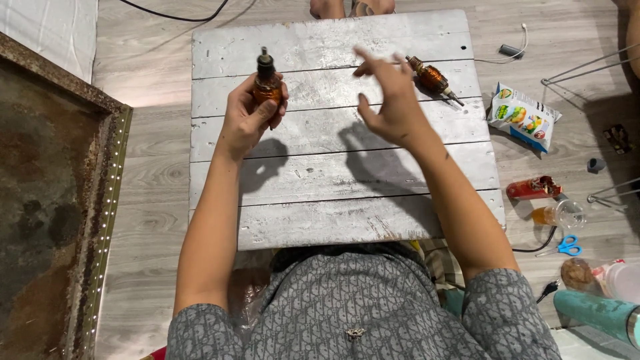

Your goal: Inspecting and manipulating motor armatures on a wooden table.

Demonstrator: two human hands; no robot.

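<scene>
**A:** Item one, what is in the left hand (248, 119)?

**B:** One motor armature (268, 81), copper-wound, with a dark shaft end pointing up. The left hand is closed around its lower part, fingers wrapped about the windings, and holds it upright above the grey plank table (333, 167), towards the far left of the top.

**A:** Item two, the right hand (392, 100)?

**B:** Open and holding nothing. Fingers spread and loosely curled, palm turned inward, raised over the far right part of the table. Its shadow falls on the planks below.

**A:** Anything beside it?

**B:** A second armature (432, 79), same copper colour, lying on its side on the table just beyond the right hand's fingertips, shaft angled towards the right edge. Whether a fingertip touches it, I cannot tell.

**A:** Items off the table, right side?

**B:** On the wooden floor: a printed snack bag (523, 117), a red crumpled wrapper (531, 189), a clear plastic cup (563, 215) lying over, blue-handled scissors (567, 247), a teal bottle (597, 315) at the lower corner, a white cable with a small dark adapter (511, 51).

**A:** Left side?

**B:** A large rusted metal panel (47, 213) with a studded edge, well apart from the table. A black cable (173, 15) runs along the floor at the top.

**A:** The person?

**B:** Grey patterned short-sleeved shirt (347, 307), seated at the near edge of the table.
</scene>
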